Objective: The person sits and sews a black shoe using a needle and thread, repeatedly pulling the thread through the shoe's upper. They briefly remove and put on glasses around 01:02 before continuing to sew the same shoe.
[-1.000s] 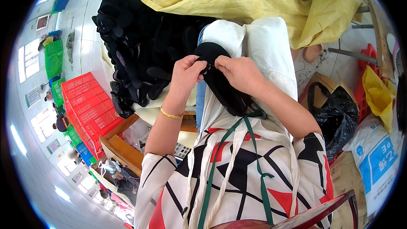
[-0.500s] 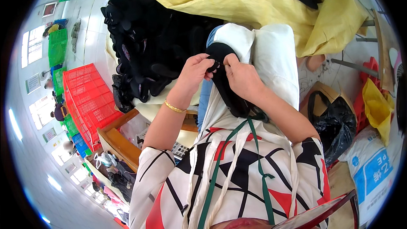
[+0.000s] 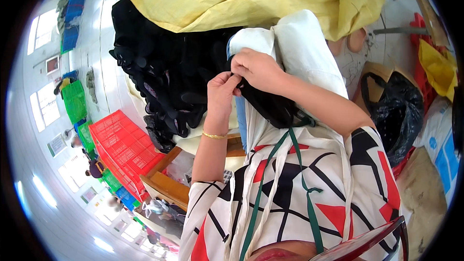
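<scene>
A black cloth shoe [image 3: 269,105], as far as its shape tells, lies lengthwise over my lap on white cloth [image 3: 309,50]. My left hand [image 3: 223,89] pinches its edge between thumb and fingers. Right beside it, my right hand [image 3: 256,67] is closed on the same shoe, with its back turned up and covering the far end. Whatever small part sits between the fingertips is hidden. A large heap of similar black pieces [image 3: 159,67] lies beyond my left hand.
Yellow sheeting [image 3: 217,5] spreads across the far side. A red plastic crate [image 3: 125,145] and a wooden drawer [image 3: 166,181] are at the left. At the right stand a cardboard box with a black plastic bag [image 3: 394,111] and a yellow bag [image 3: 437,65].
My right hand has rolled over the shoe's far end, covering it more. The shoe has turned in my hands. My view has shifted, moving the surroundings in the picture.
</scene>
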The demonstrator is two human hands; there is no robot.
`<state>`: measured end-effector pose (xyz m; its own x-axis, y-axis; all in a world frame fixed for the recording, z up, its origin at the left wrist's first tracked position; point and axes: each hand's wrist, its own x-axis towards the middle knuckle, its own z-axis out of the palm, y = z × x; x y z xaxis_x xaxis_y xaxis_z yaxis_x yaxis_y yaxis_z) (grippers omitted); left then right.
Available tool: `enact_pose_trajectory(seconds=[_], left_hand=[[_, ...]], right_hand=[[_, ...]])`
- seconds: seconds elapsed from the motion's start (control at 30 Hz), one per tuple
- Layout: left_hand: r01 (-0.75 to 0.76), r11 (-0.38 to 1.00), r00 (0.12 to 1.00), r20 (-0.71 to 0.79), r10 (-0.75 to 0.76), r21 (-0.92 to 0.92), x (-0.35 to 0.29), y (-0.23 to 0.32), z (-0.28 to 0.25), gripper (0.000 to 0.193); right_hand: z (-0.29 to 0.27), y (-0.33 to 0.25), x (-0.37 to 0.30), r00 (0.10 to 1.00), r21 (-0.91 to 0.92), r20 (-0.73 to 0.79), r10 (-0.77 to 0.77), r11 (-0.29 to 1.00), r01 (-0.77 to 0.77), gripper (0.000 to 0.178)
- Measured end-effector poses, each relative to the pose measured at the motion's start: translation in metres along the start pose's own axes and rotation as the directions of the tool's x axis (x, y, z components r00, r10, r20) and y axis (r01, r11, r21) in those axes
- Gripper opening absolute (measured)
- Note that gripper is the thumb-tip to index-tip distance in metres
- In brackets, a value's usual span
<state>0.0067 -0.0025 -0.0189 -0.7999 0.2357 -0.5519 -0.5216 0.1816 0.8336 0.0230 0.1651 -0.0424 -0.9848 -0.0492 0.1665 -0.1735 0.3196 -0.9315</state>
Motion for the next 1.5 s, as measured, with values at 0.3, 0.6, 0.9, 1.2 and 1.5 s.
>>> enact_pose_trajectory(seconds=[0.3,0.6,0.9,1.2,1.5], left_hand=[[-0.020,0.998,0.999,-0.030,0.022,0.063,-0.002,0.003,0.004,0.015],[-0.054,0.989,0.998,-0.014,0.057,0.136,0.000,0.000,0.005,0.018],[-0.416,0.485,0.744,-0.018,0.668,0.769,-0.013,0.003,0.014,0.014],[-0.410,0.161,0.698,0.195,0.689,0.898,-0.030,0.002,0.032,0.028],[-0.383,0.205,0.758,0.180,0.626,0.901,-0.026,-0.002,0.026,0.041]], right_hand=[[-0.081,0.009,-0.001,0.795,0.675,0.322,0.515,0.464,-0.574,0.019],[-0.186,0.065,-0.025,0.733,0.888,-0.368,0.572,0.451,0.094,0.015],[-0.055,0.033,-0.022,0.943,-0.455,0.183,-0.276,0.827,0.331,0.025],[-0.040,0.013,0.008,0.967,-0.104,-0.256,0.006,0.994,-0.033,0.010],[-0.008,-0.023,0.014,0.814,0.938,0.293,0.501,0.014,-0.346,0.032]])
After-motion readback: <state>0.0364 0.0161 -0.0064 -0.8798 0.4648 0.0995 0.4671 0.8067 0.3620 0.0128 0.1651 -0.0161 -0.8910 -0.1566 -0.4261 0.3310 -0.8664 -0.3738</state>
